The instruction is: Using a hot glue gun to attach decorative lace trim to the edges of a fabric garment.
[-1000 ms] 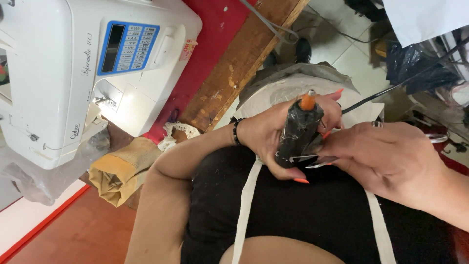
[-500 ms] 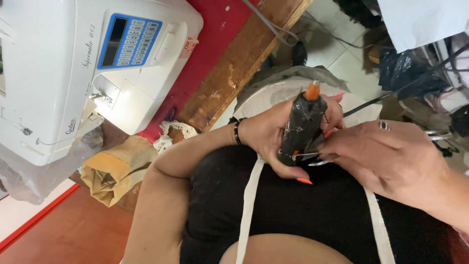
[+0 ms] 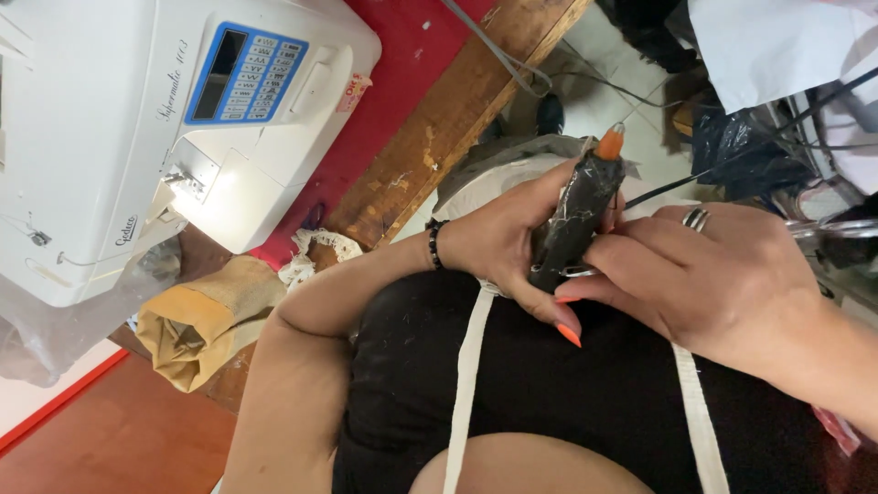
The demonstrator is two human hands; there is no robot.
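The left hand (image 3: 508,247) is wrapped around a black glue gun (image 3: 572,224), its fingers curled over the lower body, so its grip is pressed together on the tool. The glue gun sits in front of the person's chest, above the black garment (image 3: 567,393) with its white straps (image 3: 466,366). Its long axis runs steeply from lower left to upper right in the head view, and the orange nozzle tip (image 3: 610,144) points up and away from the body, toward the tiled floor (image 3: 622,101) beyond the lap. The black body is streaked with pale dried glue.

The right hand (image 3: 722,274), a ring on one finger, comes in from the right; its fingertips (image 3: 594,274) press together against the lower part of the gun, touching the left hand's fingers. What exactly they pinch there is hidden.

To the left, a white sewing machine (image 3: 119,146) with a blue button panel stands on a red-covered wooden tabletop (image 3: 439,137). Just below it lie a roll of tan fabric (image 3: 197,329) and a scrap of white lace (image 3: 311,252). A black plastic bag (image 3: 745,151) sits on the floor at upper right.
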